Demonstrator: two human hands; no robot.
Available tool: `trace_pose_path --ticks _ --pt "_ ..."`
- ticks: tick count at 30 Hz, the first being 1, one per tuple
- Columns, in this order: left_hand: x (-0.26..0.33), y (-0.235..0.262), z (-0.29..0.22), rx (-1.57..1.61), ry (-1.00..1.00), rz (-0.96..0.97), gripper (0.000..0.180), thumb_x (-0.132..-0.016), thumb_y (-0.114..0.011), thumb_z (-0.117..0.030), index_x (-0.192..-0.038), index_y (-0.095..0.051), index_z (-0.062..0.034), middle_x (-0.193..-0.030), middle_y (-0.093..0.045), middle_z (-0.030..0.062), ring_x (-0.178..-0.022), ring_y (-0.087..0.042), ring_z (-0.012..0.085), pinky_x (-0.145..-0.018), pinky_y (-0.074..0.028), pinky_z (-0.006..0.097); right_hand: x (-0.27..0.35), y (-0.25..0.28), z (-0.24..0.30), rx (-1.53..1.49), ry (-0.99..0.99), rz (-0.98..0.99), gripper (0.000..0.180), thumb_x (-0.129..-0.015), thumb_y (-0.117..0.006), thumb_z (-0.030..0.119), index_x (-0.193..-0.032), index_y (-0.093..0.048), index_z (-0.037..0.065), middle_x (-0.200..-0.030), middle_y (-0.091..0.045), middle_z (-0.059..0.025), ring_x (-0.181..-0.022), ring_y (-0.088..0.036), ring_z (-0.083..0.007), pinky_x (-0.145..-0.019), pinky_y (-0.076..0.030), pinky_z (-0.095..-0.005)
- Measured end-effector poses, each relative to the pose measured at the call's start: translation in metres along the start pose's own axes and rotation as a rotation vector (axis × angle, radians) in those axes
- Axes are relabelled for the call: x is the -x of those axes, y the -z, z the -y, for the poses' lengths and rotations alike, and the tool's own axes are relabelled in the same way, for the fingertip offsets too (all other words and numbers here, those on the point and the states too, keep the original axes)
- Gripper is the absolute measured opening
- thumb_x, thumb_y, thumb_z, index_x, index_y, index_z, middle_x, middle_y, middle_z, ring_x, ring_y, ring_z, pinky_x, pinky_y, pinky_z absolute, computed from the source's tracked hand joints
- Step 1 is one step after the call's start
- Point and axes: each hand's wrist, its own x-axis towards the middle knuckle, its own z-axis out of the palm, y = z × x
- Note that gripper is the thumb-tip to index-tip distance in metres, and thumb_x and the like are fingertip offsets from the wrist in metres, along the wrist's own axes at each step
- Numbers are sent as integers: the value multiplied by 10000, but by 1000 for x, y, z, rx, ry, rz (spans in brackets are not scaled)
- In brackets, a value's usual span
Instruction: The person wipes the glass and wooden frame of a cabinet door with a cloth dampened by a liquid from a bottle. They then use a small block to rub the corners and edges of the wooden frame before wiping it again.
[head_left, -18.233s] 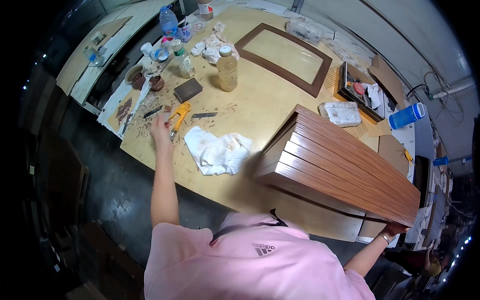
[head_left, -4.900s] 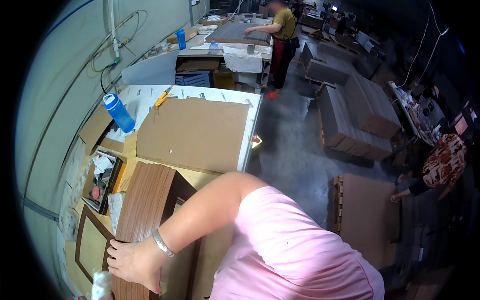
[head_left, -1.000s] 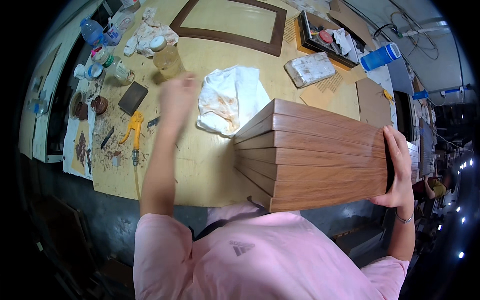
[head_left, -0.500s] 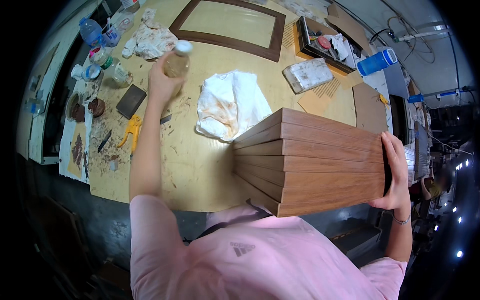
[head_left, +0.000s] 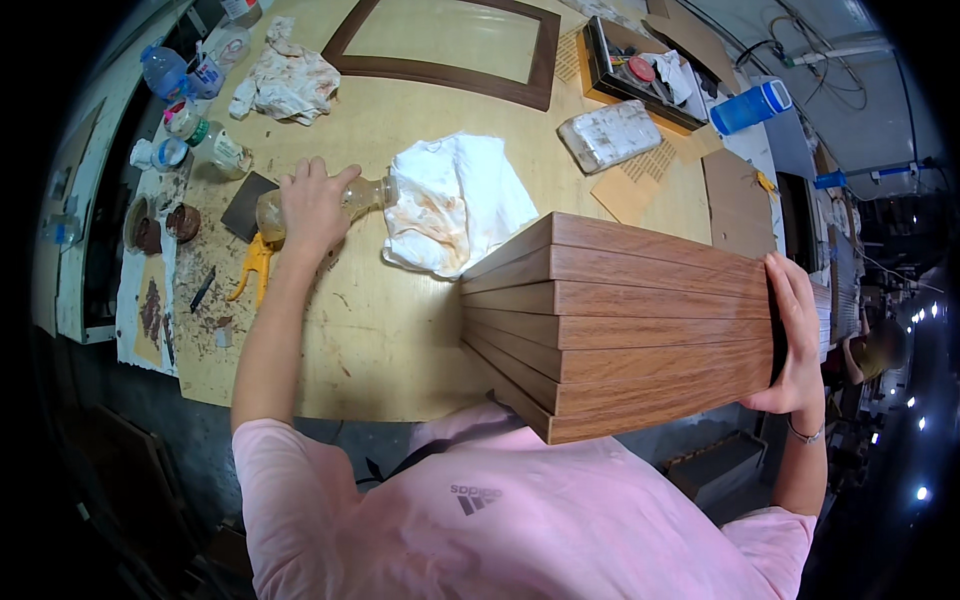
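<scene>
My left hand grips a clear plastic bottle and holds it tipped on its side, its mouth pointing right over a stained white rag on the workbench. My right hand rests flat against the far end of a stack of brown wooden panels standing on edge in front of my chest. The stack hides the bench surface behind it.
A dark wooden frame lies at the back of the bench. Bottles, another dirty rag, a yellow tool and a dark sanding block sit at left. A tray of odds and a blue cup stand at right.
My left hand took the bottle from upright at the back of the bench and has brought it down, tipped sideways toward the white rag. The panel stack and right hand stayed put.
</scene>
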Motion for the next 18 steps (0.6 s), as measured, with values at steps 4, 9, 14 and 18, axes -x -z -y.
trace_pose_path --ticks 4,9,14,18 --pt "-1 4 -1 -26 -11 8 528 -686 -648 -26 -1143 -693 -288 -964 -550 80 -1007 -521 270 -782 -366 411 0 0 0 3 10 -7 1120 -601 -651 722 -1392 -460 -47 -1351 -478 -271 -1228 -480 -446 -1043 -345 -537" --pt "5 5 3 -52 -46 44 493 -703 -650 -49 -1137 -697 -277 -969 -557 84 -1017 -519 271 -790 -367 413 -1 -1 1 -4 18 -14 1101 -597 -657 688 -1391 -461 -50 -1351 -477 -271 -1221 -487 -446 -1035 -353 -540" --pt "4 5 9 -39 -33 33 464 -694 -694 -77 -1119 -708 -264 -977 -573 88 -1009 -529 270 -820 -368 407 -2 -1 0 -10 28 -13 1106 -586 -670 672 -1395 -456 -52 -1343 -480 -272 -1213 -491 -444 -1030 -360 -532" --pt "-2 13 7 -54 -40 86 511 -703 -692 -87 -1180 -672 -270 -981 -580 95 -1023 -535 278 -816 -381 417 -3 -2 2 -41 25 -18 1116 -554 -697 637 -1397 -454 -52 -1334 -482 -271 -1209 -491 -443 -1032 -360 -524"
